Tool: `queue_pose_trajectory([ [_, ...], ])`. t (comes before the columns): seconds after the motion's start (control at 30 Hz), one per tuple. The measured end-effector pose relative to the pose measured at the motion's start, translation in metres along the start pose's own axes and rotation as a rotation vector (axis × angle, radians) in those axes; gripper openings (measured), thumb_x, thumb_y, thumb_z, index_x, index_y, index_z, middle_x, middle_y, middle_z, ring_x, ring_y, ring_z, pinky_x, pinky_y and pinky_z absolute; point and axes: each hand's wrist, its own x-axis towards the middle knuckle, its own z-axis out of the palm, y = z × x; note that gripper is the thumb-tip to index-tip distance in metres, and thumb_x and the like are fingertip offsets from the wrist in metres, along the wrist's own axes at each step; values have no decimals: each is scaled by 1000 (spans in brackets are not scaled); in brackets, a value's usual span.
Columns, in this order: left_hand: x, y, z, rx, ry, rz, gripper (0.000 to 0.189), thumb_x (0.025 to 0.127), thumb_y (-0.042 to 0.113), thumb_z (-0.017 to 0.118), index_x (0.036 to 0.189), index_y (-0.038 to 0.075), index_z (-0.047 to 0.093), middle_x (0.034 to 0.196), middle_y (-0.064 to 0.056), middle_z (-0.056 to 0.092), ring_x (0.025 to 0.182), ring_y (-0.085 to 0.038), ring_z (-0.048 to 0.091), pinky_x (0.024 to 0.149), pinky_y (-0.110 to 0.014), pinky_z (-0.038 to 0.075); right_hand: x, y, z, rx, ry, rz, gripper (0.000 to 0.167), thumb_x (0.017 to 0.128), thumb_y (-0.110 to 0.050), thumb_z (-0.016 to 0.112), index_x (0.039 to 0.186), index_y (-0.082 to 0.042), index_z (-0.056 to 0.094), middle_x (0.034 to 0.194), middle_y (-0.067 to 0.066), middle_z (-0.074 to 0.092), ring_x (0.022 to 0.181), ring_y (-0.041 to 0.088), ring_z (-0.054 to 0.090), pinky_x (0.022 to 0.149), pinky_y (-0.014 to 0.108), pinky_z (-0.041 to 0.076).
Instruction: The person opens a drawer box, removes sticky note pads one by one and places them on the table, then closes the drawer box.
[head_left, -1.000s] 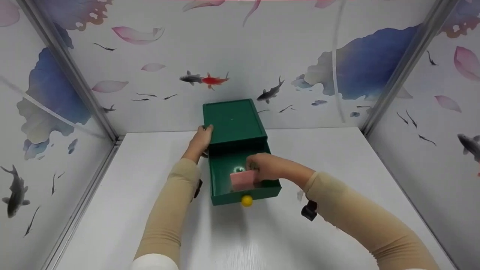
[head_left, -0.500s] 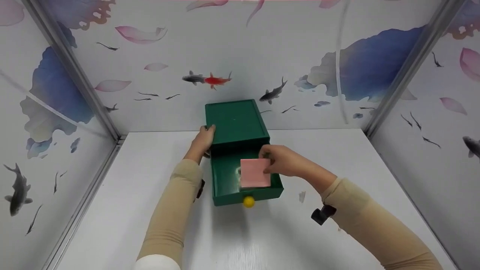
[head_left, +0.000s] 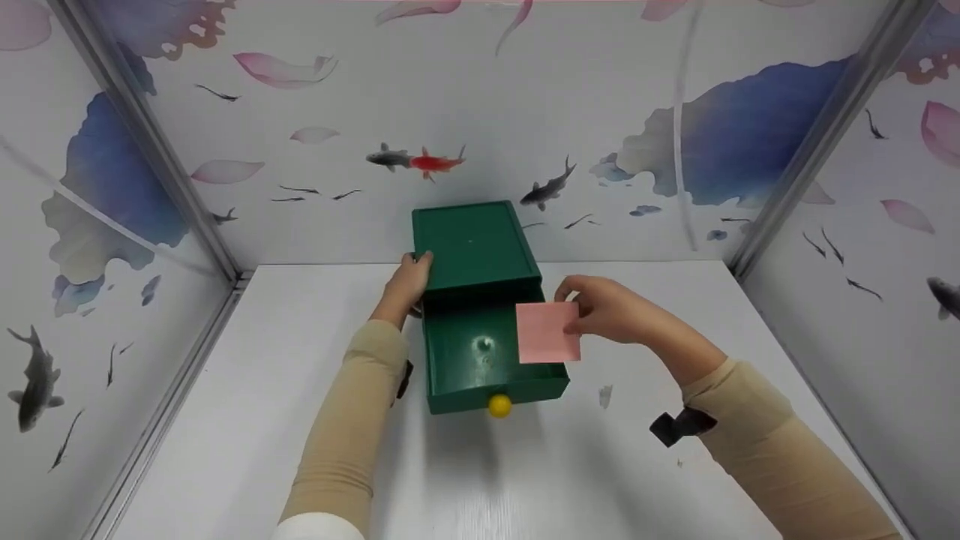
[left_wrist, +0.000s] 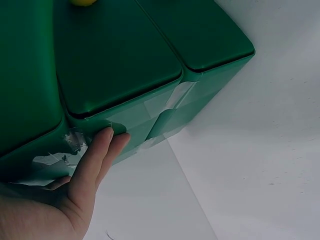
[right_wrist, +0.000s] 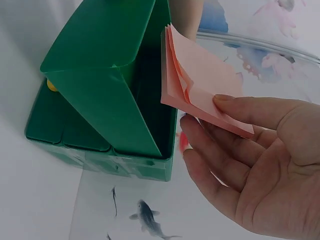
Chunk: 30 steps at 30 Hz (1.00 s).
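Between thumb and fingers, my right hand (head_left: 611, 306) pinches a pink sticky note pad (head_left: 547, 334). The right wrist view shows the pad's (right_wrist: 200, 75) upper sheets lifting apart at one corner. In the head view it overlaps the right wall of the pulled-out drawer (head_left: 457, 367), which has a yellow knob (head_left: 499, 406). The drawer belongs to a green drawer cabinet (head_left: 476, 244). My left hand (head_left: 409, 283) rests against the cabinet's left side; in the left wrist view its straight fingers (left_wrist: 95, 160) press the taped side (left_wrist: 145, 117).
The cabinet stands at the back of the white table (head_left: 315, 420), close to the printed back wall (head_left: 315, 210). Side walls (head_left: 60, 360) with metal corner rails flank the table. Lower drawers (left_wrist: 115, 55) of the cabinet are closed.
My right hand has lifted the sticky note pad out of the drawer and carried it right, turning its flat face into view. The left hand stays at the cabinet's side.
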Motion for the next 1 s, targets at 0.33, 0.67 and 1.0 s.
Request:
queue_pose_trajectory([
  [0.33,-1,0,1,2,5,21,71,102,55,27,155,9,17,135,-25,47,87,-37,62,73,-49,55,-13,23,-9,75,38,55,29,95,-1,59,122,-1,50,105,18,61,77,26,64,68,37,57],
  [0.67,-1,-6,1,-17,-16,-1,72,102,56,26,157,12,11,139,-25,44,90,-39,62,82,-54,53,-17,43,-2,147,75,59,35,99,-1,52,133,0,42,118,24,54,86,30,61,71,39,57],
  [1.0,-1,-1,-1,-20,-19,2,71,102,55,27,156,12,12,139,-25,43,91,-38,61,81,-54,53,-16,67,1,209,103,35,37,102,-4,48,139,-3,38,118,24,49,85,31,62,70,39,58],
])
